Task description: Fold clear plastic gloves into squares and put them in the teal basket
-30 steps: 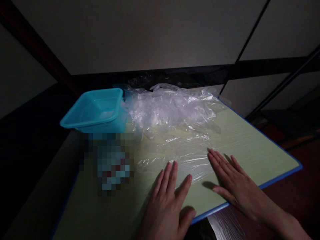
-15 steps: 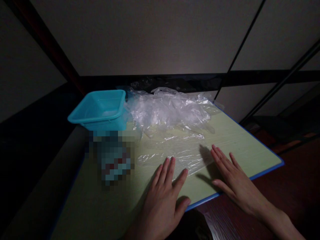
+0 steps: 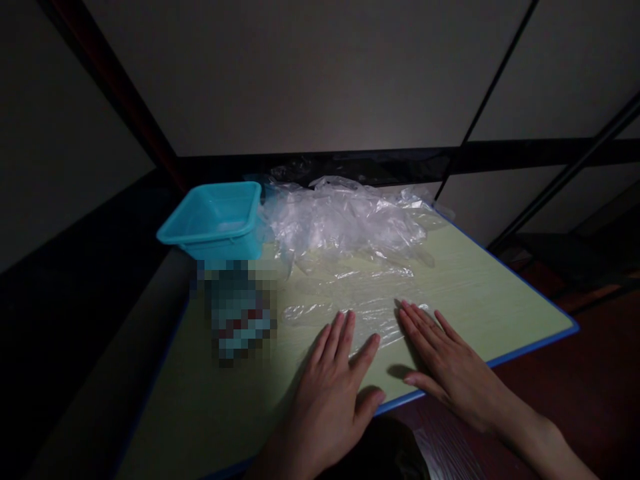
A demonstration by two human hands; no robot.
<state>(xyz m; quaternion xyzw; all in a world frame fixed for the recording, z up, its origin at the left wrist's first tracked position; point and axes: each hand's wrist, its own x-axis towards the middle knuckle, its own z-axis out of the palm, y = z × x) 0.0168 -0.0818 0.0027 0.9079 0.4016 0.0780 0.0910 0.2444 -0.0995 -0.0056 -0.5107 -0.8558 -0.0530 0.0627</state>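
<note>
Moving in nearer the left hand (image 3: 333,387), the right hand (image 3: 443,360) is now right by the clear plastic (image 3: 373,317) lying flat on the surface (image 3: 490,287), so both hands, fingers straight and holding nothing, are at it together.

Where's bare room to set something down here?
The right corner of the tabletop looks bare, between right hand and blue edging; so does its shaded near left, between pixelated item and left hand. Crowded: the back, with blue basin and heaped clear plastic; flat plastic lies before the hands.
</note>
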